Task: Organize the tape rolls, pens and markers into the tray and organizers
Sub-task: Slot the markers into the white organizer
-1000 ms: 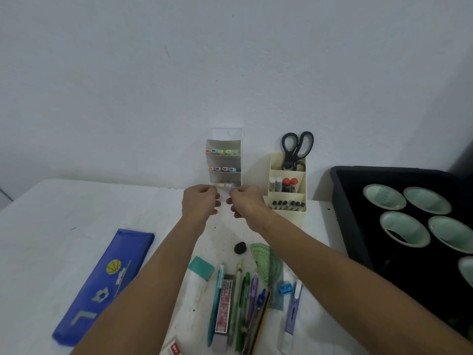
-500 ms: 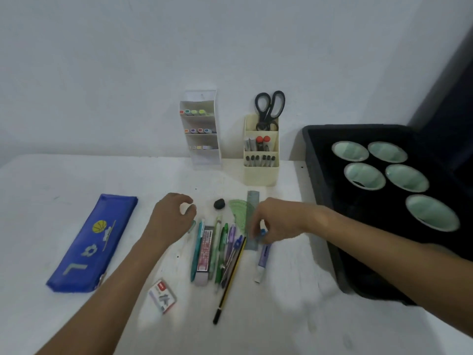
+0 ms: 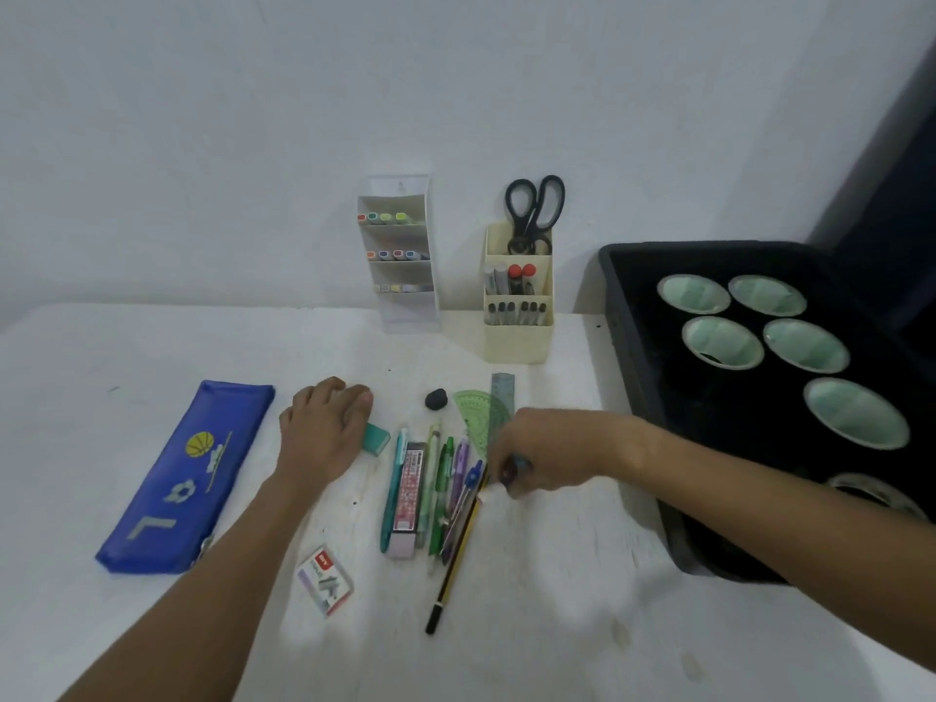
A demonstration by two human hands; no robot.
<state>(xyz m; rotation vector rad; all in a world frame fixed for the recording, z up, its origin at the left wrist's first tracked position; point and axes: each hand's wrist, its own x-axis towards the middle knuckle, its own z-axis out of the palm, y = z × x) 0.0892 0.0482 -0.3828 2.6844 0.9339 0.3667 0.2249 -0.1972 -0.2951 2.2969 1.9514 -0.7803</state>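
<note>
Just right of the pencil (image 3: 454, 559), the right hand (image 3: 544, 456) is pinching a small bluish marker-like thing (image 3: 512, 467) in its grip (light, stiff and slick, I judge, best held mid-barrel). Left of the pencil, the left hand (image 3: 324, 430) is resting curled on a teal eraser (image 3: 376, 438); beyond, the cream organizer (image 3: 516, 316) is standing on the bench (image 3: 152, 347).

Both forearms are bare to the frame edge, with no sleeve, watch, bracelet or ring showing. The left hand (image 3: 324, 433) enters from seven o'clock and the right hand (image 3: 544, 450) from four o'clock, ungloved.
</note>
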